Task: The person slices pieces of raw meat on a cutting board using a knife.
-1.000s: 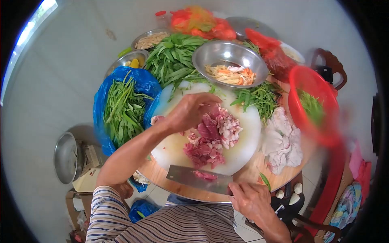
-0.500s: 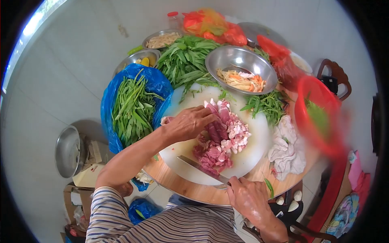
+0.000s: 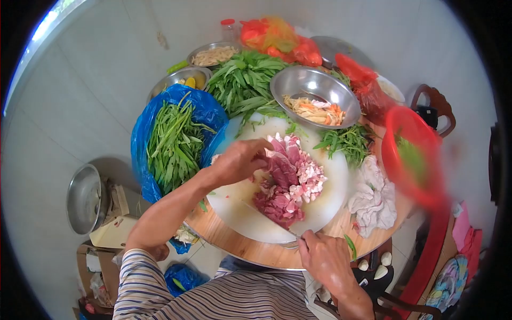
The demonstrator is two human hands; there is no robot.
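A pile of raw red meat (image 3: 282,173), partly cut into pieces with pale fat, lies on a round white cutting board (image 3: 234,218). My left hand (image 3: 240,160) is at the upper left of the pile, its fingers closed in a pinch at the edge of a larger piece of meat. Another bit of meat shows partly behind that hand. My right hand (image 3: 326,258) is wrapped around the handle of a knife (image 3: 274,221) at the board's near edge. Its blade points left and away from me, turned nearly edge-on beside the cut pieces.
Behind the board, a steel bowl (image 3: 314,80) holds shredded food beside leafy greens (image 3: 240,80). A blue bag (image 3: 140,144) of greens sits left. To the right are a crumpled cloth (image 3: 370,205) and a red basket (image 3: 397,125). A green pepper (image 3: 350,247) lies near my right hand.
My left hand has drawn back slightly left from the top of the meat to its edge, fingers more curled. The knife blade has rolled from showing its flat side to nearly edge-on.
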